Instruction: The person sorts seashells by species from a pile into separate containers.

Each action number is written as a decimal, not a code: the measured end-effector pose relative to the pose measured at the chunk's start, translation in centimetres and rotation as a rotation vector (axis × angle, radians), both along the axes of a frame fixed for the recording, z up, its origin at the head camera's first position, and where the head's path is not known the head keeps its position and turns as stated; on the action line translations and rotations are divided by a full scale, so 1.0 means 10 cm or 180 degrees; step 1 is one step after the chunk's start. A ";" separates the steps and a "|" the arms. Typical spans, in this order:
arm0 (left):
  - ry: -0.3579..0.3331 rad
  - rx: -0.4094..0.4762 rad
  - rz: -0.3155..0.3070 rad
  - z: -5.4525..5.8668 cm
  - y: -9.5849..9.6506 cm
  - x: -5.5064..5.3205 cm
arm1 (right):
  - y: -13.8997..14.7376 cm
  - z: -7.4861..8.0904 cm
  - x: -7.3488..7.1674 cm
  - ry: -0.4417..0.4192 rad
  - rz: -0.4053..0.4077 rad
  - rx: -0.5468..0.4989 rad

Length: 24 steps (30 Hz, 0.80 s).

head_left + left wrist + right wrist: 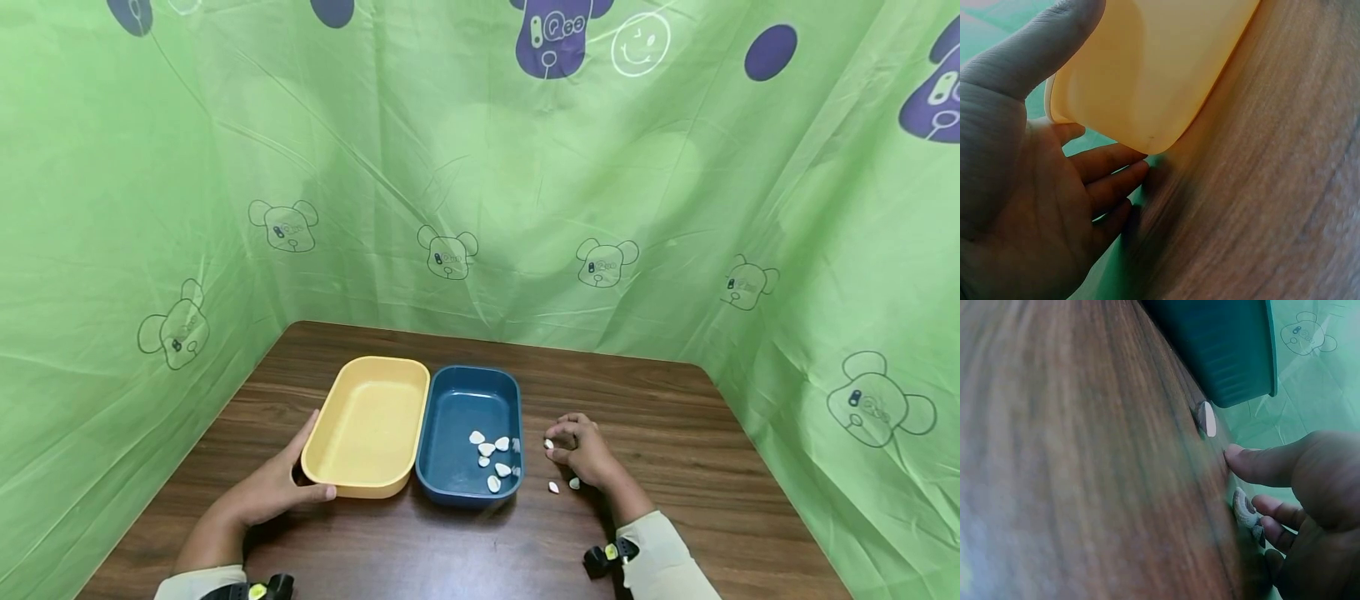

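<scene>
My left hand (273, 487) lies at the near left corner of a yellow tray (367, 483). Its thumb is on the near side and its extended fingers touch the outer wall. The palm shows apart from the tray in the left wrist view. To the right, my right hand (587, 454) pinches a small white shell (549, 444) between thumb and index fingertips, low over the table. That shell is not plainly seen in the right wrist view. Two more shells lie near the hand, a pale shell (553, 487) and another shell (574, 483) by the palm.
A dark blue tray (468, 501) stands between the hands, against the yellow tray. Several white shells (487, 449) lie in its right part. The brown wooden table (637, 383) is surrounded by a green printed curtain (525, 308) at the back and sides.
</scene>
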<state>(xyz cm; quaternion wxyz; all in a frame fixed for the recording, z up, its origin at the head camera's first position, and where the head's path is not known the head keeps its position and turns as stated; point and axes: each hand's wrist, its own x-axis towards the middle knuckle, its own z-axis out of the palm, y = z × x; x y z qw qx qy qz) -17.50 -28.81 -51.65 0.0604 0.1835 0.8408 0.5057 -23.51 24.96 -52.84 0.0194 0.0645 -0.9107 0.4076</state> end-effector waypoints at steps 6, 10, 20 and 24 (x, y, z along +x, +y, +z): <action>-0.0012 0.0038 -0.0019 0.00 0.00 0.00 | 0.01 -0.01 0.00 0.0015 0.0007 0.0041; -0.0011 0.0065 -0.0029 0.00 0.00 0.00 | 0.01 -0.02 0.00 0.0018 0.0006 0.0049; -0.0020 0.0043 -0.0011 0.02 0.01 0.01 | 0.01 0.00 -0.01 0.0064 -0.0002 0.0005; -0.0030 0.0031 -0.0004 0.03 0.01 0.01 | 0.00 0.01 -0.01 0.0060 0.0002 -0.0058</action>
